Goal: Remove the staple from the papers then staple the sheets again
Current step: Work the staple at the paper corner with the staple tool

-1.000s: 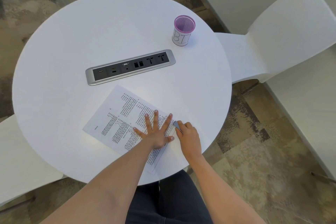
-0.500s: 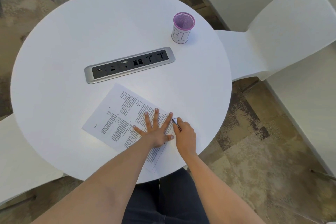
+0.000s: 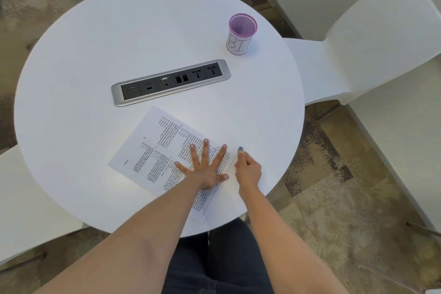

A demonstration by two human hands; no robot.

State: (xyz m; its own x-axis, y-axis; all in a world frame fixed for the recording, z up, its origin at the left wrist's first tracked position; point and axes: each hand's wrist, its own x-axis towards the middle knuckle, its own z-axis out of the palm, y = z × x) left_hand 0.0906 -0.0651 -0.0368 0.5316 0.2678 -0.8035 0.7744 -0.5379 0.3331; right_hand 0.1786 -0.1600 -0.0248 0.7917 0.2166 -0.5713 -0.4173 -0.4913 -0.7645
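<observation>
Under the spread fingers of the left hand (image 3: pixel 205 169), the papers (image 3: pixel 167 150), lying flat and skewed on the round white table (image 3: pixel 95 43), near its front edge; printed text too small to read; staple not to be made out anywhere on the sheets; near corner of the stack partly covered by the left forearm. Just right of the left index fingertip, at the sheets' right corner, a small grey-blue tool (image 3: pixel 240 148), pinched at the tips of the right hand (image 3: pixel 248 169); only its end visible past the fingertips, so no telling what kind of tool; no telling either whether touching the paper or just beside it. Left hand palm down, fingers splayed wide and straight, thumb out to the right, pressing the sheets to the tabletop, grasping nothing. Right hand curled, knuckles up, fingers closed round the tool, wrist resting low near the table edge; both forearms bare, reaching in from the bottom. Beyond the fingertips, a silver power and data strip (image 3: pixel 171 82) set in the tabletop; farther off to the right, a pink mesh cup (image 3: pixel 241 34) with a hand-lettered white label, last letter turned out of view; white chairs (image 3: pixel 358 38) partly cut off at both sides.
</observation>
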